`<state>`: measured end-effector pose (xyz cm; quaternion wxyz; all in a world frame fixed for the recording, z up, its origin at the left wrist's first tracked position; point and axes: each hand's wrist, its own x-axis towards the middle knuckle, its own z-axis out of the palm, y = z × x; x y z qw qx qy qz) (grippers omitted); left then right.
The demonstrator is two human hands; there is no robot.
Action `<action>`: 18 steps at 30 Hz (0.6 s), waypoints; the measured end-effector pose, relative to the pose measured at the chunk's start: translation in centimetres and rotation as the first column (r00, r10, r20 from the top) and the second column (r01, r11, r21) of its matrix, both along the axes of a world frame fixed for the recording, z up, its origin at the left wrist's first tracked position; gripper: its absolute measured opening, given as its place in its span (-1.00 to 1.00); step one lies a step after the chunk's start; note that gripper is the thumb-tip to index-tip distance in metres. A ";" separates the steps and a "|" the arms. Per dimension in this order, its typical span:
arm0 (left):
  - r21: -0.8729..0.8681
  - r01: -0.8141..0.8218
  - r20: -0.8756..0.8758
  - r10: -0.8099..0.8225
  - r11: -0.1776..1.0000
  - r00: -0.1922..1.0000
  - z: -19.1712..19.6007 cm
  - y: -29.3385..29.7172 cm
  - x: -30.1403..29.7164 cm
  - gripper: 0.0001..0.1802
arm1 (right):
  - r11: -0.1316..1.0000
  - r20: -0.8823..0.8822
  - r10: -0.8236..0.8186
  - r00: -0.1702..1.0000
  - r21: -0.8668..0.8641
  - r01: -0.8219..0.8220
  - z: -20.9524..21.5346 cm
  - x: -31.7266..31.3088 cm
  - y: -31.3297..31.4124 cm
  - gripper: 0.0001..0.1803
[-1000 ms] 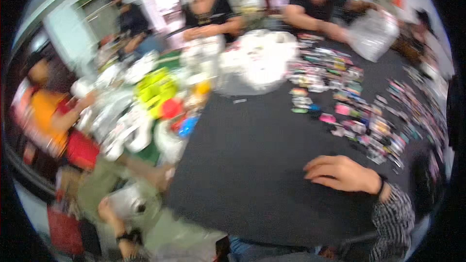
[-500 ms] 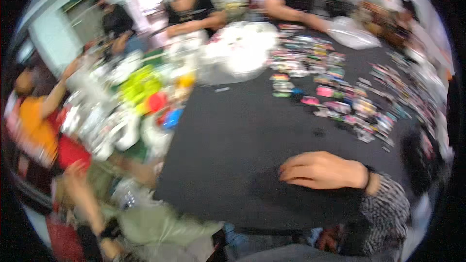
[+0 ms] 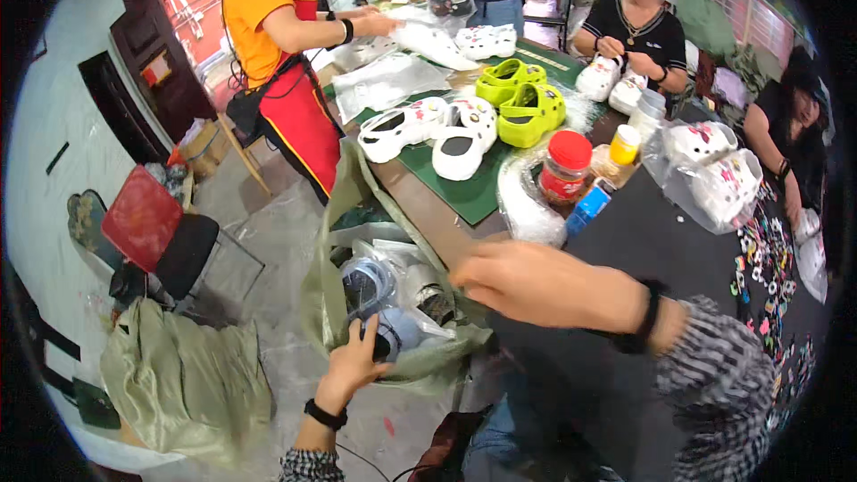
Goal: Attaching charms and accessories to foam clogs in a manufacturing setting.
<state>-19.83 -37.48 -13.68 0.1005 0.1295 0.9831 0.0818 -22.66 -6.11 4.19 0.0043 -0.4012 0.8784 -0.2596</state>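
My left hand (image 3: 354,361) reaches into an open green woven sack (image 3: 317,303) beside the table. Its fingers and thumb close around the edge of a light blue clog (image 3: 402,328). Another pale blue clog (image 3: 368,284) and clear plastic wrapping lie in the same sack. Over the near table corner hangs my right hand (image 3: 553,284), its fingers bent and smeared by motion. Nothing can be made out in it. Past it stand a red-lidded jar (image 3: 568,168) and a small blue box (image 3: 590,206).
White clogs (image 3: 464,138) and lime-green clogs (image 3: 533,114) stand on a green mat (image 3: 460,192). Bagged white clogs (image 3: 714,174) and scattered charms (image 3: 765,277) lie on the black table. Co-workers surround it. A red-backed chair (image 3: 161,219) and another green sack (image 3: 187,384) are at left.
The view has swung left, bringing the sack and floor into sight. My left hand is now at the light blue clog in the sack. My right hand has left the black tabletop and is raised.
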 end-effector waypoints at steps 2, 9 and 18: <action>0.037 -0.021 0.012 0.021 0.999 1.000 0.6 0.6 1.2 -0.04 | 0.996 0.030 0.005 1.000 0.086 -0.008 -3.7 -5.1 -4.7 -0.67; 0.144 -0.133 -0.001 0.135 0.980 0.991 0.0 0.0 4.0 -0.23 | 0.910 0.142 -0.324 0.935 0.317 0.267 -17.4 -12.5 -13.8 -0.71; 0.314 -0.084 -0.284 0.178 0.946 0.942 -0.2 -1.5 3.8 -0.69 | 0.974 0.174 -0.190 0.966 -0.088 0.207 -11.5 -8.3 -13.8 -0.84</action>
